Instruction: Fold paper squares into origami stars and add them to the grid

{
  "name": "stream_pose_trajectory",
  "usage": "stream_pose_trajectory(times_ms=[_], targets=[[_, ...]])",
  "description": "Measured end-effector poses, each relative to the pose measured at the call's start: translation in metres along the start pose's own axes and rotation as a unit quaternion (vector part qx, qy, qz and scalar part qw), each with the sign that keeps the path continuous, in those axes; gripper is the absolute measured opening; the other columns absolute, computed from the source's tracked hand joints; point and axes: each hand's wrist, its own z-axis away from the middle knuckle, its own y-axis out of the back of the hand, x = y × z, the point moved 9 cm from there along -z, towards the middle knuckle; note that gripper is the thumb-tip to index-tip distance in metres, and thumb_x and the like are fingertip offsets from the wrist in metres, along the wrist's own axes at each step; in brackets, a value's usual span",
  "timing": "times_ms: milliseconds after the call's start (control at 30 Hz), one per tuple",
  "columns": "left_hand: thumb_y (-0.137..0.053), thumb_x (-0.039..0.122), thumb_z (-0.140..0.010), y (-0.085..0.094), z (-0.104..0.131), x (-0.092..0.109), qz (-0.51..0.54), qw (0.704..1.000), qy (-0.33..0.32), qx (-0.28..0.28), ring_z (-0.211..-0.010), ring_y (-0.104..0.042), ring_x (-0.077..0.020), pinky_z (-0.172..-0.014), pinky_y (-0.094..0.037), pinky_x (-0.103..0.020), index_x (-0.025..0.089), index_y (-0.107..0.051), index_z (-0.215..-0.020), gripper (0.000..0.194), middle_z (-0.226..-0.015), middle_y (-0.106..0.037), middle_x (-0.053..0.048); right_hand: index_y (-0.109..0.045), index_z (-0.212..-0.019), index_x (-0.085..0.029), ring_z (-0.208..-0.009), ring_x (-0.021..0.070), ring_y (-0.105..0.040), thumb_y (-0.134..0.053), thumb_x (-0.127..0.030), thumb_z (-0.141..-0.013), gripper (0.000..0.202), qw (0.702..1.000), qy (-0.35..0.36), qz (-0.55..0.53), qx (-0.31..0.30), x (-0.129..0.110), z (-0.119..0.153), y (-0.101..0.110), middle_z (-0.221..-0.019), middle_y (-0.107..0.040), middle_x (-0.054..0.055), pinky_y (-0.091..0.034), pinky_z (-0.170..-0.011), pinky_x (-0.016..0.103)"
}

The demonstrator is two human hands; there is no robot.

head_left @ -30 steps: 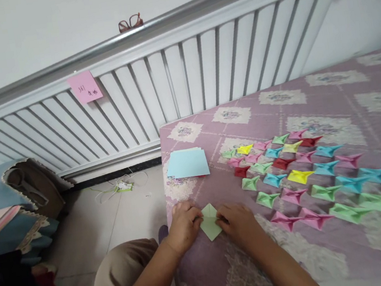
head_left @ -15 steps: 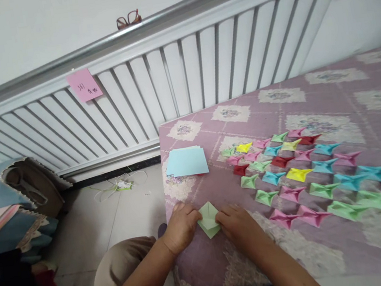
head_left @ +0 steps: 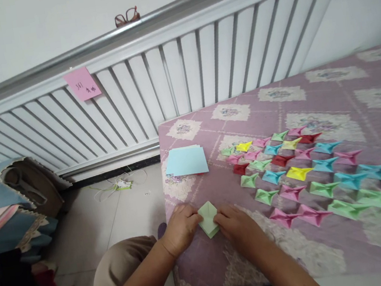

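Observation:
A pale green folded paper (head_left: 208, 220) lies diamond-wise on the table between my hands, with creases showing on its upper face. My left hand (head_left: 183, 225) pinches its left corner, fingers curled together. At the opposite corner my right hand (head_left: 231, 223) grips the paper between thumb and fingers. Beyond the hands sits a stack of light blue paper sheets (head_left: 186, 161), with a bit of red showing under its lower edge. To the right, several folded paper shapes (head_left: 298, 173) in pink, green, blue, yellow and red stand in rows.
The table wears a purple flowered cloth (head_left: 209, 126); its left edge runs beside my left hand. A white radiator (head_left: 193, 66) stands behind, bearing a pink note (head_left: 82, 84) and eyeglasses (head_left: 127, 16). A cable (head_left: 121, 184) lies on the floor at left.
Both hands stay at the paper's corners, with only a very slight shift of the right hand and the paper. The stack and the folded shapes have not moved.

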Motion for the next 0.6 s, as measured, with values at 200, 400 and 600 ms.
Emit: stream_pose_trajectory(times_ms=[200, 400, 600], targets=[[-0.042, 0.022, -0.094, 0.0015, 0.0003, -0.0013, 0.011, 1.000, 0.003, 0.015, -0.086, -0.051, -0.0198, -0.078, -0.039, -0.034, 0.022, -0.066, -0.096, 0.025, -0.093, -0.063, -0.004, -0.058, -0.073, -0.019, -0.075, 0.0178, -0.049, -0.051, -0.006, -0.083, 0.018, 1.000, -0.007, -0.002, 0.000, 0.0034, 0.0006, -0.0023, -0.080, -0.059, 0.003, -0.033, -0.070, 0.029], [-0.042, 0.019, -0.093, 0.0032, -0.0005, -0.0011, 0.035, 0.999, 0.004, 0.010, -0.086, -0.052, -0.0198, -0.079, -0.038, -0.034, 0.022, -0.068, -0.094, 0.027, -0.094, -0.064, -0.004, -0.059, -0.073, -0.018, -0.077, 0.0186, -0.050, -0.051, -0.007, -0.083, 0.017, 1.000, -0.009, -0.006, -0.018, 0.0045, 0.0006, -0.0042, -0.081, -0.059, 0.005, -0.034, -0.072, 0.030], [-0.043, 0.020, -0.093, 0.0022, 0.0026, -0.0031, 0.045, 0.999, 0.012, 0.003, -0.088, -0.053, -0.0194, -0.079, -0.038, -0.033, 0.024, -0.069, -0.098, 0.026, -0.097, -0.065, -0.003, -0.060, -0.072, -0.018, -0.076, 0.0191, -0.050, -0.050, -0.005, -0.082, 0.020, 1.000, -0.003, 0.005, -0.027, 0.0033, 0.0012, -0.0053, -0.080, -0.060, 0.005, -0.035, -0.071, 0.031]])
